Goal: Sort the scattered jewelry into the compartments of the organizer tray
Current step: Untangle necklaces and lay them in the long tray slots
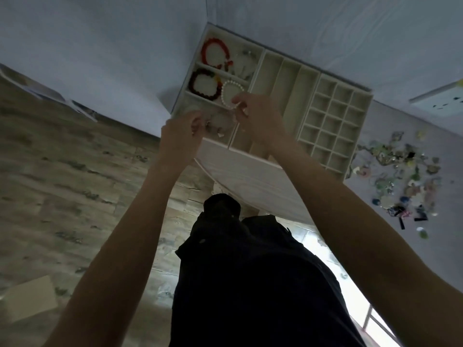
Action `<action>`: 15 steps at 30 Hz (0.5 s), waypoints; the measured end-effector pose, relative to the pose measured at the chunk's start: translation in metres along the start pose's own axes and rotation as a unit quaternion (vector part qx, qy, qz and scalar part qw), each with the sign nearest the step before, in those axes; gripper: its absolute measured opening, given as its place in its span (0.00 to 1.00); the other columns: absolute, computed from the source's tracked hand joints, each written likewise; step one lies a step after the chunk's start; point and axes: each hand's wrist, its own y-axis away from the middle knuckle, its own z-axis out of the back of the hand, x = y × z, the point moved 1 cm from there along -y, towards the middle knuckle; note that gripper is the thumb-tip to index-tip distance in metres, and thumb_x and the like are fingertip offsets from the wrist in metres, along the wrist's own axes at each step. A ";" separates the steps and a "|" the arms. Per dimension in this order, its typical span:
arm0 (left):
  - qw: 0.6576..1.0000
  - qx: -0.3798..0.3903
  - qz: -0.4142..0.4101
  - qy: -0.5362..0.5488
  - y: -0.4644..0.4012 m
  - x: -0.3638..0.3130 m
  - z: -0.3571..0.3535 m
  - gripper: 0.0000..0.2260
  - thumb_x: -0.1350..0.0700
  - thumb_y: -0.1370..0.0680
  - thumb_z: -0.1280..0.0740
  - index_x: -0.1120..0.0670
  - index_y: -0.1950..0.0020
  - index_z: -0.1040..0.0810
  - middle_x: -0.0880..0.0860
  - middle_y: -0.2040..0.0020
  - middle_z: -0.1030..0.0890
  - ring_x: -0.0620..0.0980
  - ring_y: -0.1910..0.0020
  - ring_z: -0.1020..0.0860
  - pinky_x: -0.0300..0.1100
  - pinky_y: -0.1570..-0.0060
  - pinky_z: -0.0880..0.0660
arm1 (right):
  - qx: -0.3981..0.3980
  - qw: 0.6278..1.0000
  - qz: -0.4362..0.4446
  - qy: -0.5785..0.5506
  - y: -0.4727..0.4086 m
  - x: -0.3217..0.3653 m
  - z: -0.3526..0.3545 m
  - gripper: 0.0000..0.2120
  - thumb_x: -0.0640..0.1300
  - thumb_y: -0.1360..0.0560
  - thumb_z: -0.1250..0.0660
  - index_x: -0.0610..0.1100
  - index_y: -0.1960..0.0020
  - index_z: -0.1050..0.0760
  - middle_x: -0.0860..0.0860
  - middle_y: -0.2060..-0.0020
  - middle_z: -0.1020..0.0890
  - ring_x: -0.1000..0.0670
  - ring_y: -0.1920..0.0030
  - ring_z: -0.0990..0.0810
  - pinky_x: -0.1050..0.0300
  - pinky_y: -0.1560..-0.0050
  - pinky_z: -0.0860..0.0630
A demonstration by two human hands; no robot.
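Observation:
A cream organizer tray (308,71) lies on the white table. Its left compartments hold a red bead bracelet (215,53) and a dark red bead bracelet (204,83). My right hand (255,111) pinches a white pearl bracelet (231,92) above the tray's left part. My left hand (184,126) hovers at the tray's near left corner with curled fingers; a pale, blurred piece of jewelry (218,122) lies by its fingertips, and whether it is held I cannot tell. Scattered jewelry (403,179) lies in a heap right of the tray.
The tray's middle holds long empty slots (285,81), and its right part is a grid of small empty cells (333,116). A white object (441,98) sits at the far right. Wood-pattern floor (75,171) shows left of the table.

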 end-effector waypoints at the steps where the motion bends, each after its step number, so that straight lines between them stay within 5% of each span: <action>1: 1.000 -0.007 -0.019 -0.007 0.000 0.003 0.001 0.11 0.60 0.22 0.36 0.57 0.41 0.20 0.56 0.51 0.17 0.56 0.53 0.19 0.50 0.48 0.24 | -0.016 1.000 0.010 0.020 0.001 -0.001 0.001 0.13 0.41 0.22 0.40 0.45 0.39 0.24 0.47 0.49 0.19 0.47 0.52 0.20 0.54 0.52 0.24; 6: 0.972 0.032 -0.183 -0.143 -0.006 0.007 -0.005 0.15 0.61 0.26 0.39 0.56 0.42 0.20 0.55 0.47 0.18 0.60 0.47 0.25 0.51 0.48 0.29 | 0.028 0.986 0.113 0.123 0.008 0.005 -0.004 0.14 0.41 0.21 0.43 0.43 0.39 0.25 0.46 0.43 0.24 0.42 0.50 0.21 0.50 0.56 0.25; 15: 0.941 0.069 -0.241 -0.227 -0.006 0.008 -0.018 0.18 0.54 0.24 0.46 0.57 0.52 0.17 0.53 0.49 0.18 0.59 0.47 0.24 0.48 0.50 0.41 | 0.116 0.952 0.160 0.235 0.022 0.010 -0.015 0.16 0.41 0.20 0.45 0.44 0.34 0.29 0.48 0.35 0.27 0.40 0.52 0.20 0.51 0.63 0.31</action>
